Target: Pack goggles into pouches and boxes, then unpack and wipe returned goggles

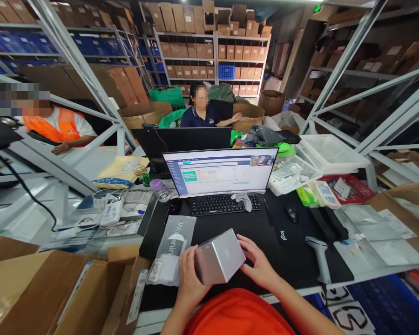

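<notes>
A small silver-grey box (219, 257) is held between both hands just above the black desk mat (282, 253). My left hand (188, 274) grips its left side with the fingers wrapped round it. My right hand (256, 263) clasps the right end, fingers curled on it. A clear plastic bag with white print (172, 249) lies on the mat just left of the box. Behind it are a black keyboard (218, 204) and a lit monitor (219, 171).
A barcode scanner (319, 258) and a mouse (292, 213) lie to the right. Open cardboard boxes (38, 288) stand at lower left, and white trays (330, 153) sit at right. Two other people sit behind the desk. Metal rack struts flank both sides.
</notes>
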The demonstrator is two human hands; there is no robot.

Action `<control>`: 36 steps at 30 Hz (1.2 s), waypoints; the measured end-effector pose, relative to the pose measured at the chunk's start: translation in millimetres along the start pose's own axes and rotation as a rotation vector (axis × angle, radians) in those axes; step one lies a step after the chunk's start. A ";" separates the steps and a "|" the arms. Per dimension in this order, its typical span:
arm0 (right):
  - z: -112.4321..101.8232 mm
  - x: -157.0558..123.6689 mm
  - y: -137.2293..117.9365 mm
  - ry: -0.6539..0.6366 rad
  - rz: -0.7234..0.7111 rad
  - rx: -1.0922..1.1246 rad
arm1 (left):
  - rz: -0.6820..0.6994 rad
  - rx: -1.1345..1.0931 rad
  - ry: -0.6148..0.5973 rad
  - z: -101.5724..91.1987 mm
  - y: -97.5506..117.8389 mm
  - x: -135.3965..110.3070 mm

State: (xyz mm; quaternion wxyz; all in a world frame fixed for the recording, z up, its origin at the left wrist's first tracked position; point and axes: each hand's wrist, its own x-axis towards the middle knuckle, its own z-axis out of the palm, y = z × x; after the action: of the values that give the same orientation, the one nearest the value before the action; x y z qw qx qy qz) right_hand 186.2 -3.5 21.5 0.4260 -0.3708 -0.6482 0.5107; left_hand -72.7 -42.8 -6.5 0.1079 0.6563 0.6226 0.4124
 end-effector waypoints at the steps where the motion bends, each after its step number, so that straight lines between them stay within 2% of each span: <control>1: -3.2 -3.0 0.3 0.030 0.050 0.070 | 0.049 0.077 0.038 0.2 -0.1 -0.3; 3: -5.2 -9.8 2.3 0.060 0.145 0.127 | 0.125 0.195 0.116 1.6 -0.2 -1.5; 6: 2.6 -14.3 2.4 0.015 0.215 -0.002 | 0.254 0.318 0.203 7.6 -1.3 -5.5; 9: 15.2 -8.3 -2.8 0.002 0.206 -0.167 | 0.375 0.380 0.216 14.8 -6.9 -12.9; 11: 18.5 -2.2 -6.8 0.058 0.163 -0.250 | 0.364 0.300 0.167 15.7 -14.4 -17.6; 13: 14.6 2.3 -9.6 0.063 0.046 -0.324 | 0.255 0.095 0.067 11.0 -24.7 -19.1; 14: 10.3 3.7 -10.6 0.025 -0.035 -0.358 | 0.182 -0.030 0.008 6.4 -30.2 -17.7; 18: -9.6 7.0 -14.4 -0.213 -0.346 -0.403 | -0.152 -0.487 -0.187 -22.2 -46.4 4.2; 19: -12.5 7.9 -16.2 -0.263 -0.412 -0.397 | -0.235 -0.619 -0.271 -30.0 -47.7 12.2; 23: -14.7 11.1 -25.6 -0.418 -0.596 -0.367 | -0.497 -1.156 -0.771 -51.6 -43.1 33.3; 25: -14.6 10.6 -29.4 -0.459 -0.580 -0.338 | -0.568 -1.256 -0.883 -53.1 -40.4 31.0; 31: -27.8 -1.0 -34.4 -0.463 -0.324 -0.261 | -0.618 -1.422 -0.850 -35.9 -49.3 -6.9; 34: -44.3 -7.2 -36.6 -0.446 -0.158 -0.314 | -0.642 -1.288 -0.681 -31.2 -50.0 -21.9; 36: -55.0 -11.5 -31.8 -0.411 -0.020 -0.255 | -0.634 -1.118 -0.534 -31.6 -46.6 -26.7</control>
State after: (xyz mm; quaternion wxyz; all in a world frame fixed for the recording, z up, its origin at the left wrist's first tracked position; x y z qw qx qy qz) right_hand 240.1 -1.5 56.9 0.2398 -0.3036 -0.7842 0.4852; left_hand -124.9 -69.4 -27.8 0.6943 0.3677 0.4307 0.4441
